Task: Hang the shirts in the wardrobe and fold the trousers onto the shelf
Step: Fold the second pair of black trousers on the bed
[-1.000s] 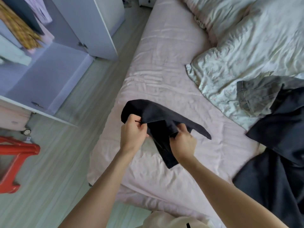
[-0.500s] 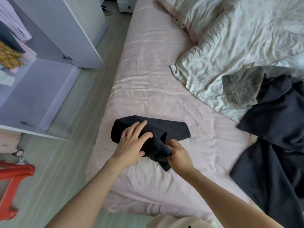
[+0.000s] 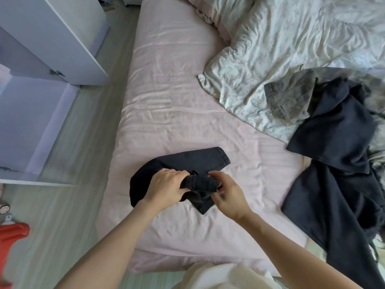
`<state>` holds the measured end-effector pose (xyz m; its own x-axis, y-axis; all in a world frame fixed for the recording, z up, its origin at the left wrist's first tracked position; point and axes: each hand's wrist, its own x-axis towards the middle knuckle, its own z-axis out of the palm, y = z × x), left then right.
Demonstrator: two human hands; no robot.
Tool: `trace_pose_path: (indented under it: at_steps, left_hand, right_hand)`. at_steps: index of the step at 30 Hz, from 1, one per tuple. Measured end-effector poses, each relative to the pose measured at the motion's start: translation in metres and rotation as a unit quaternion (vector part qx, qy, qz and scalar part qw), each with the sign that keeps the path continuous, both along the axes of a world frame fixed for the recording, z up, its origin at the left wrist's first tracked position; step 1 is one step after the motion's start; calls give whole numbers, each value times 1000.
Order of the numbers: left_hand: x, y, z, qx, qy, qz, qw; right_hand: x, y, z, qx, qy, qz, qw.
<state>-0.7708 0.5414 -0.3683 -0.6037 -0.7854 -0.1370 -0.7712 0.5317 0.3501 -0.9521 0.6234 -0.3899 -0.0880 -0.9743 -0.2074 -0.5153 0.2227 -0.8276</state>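
Trousers (image 3: 183, 163) now down on the bed (image 3: 177, 80), no longer lifted. Left hand (image 3: 166, 187) gripping a bunched end, right hand (image 3: 226, 191) curled at it, hold unclear. Fold probably underway; shelf still ahead.

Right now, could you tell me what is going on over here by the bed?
A person is folding dark trousers on the pink sheet of the bed. The left hand and the right hand both grip a bunched part of the cloth. More dark clothes lie heaped to the right, partly on the floral duvet. The wardrobe stands open to the left.
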Motion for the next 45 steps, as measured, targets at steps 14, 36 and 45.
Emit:
trace_pose_path:
  at_steps: [14,36,45]
  left_hand:
    - [-86,-49,127,432,326,185,820]
    - [-20,-37,-19,479,291,582,589]
    - [-98,-45,-13,657,433,384,483]
  right_hand:
    - [-110,-58,104,20,-42,-234,971]
    - [9,-19,-18,264,-221,-52,937]
    - [-70,-42,9,171,-115,-122,971]
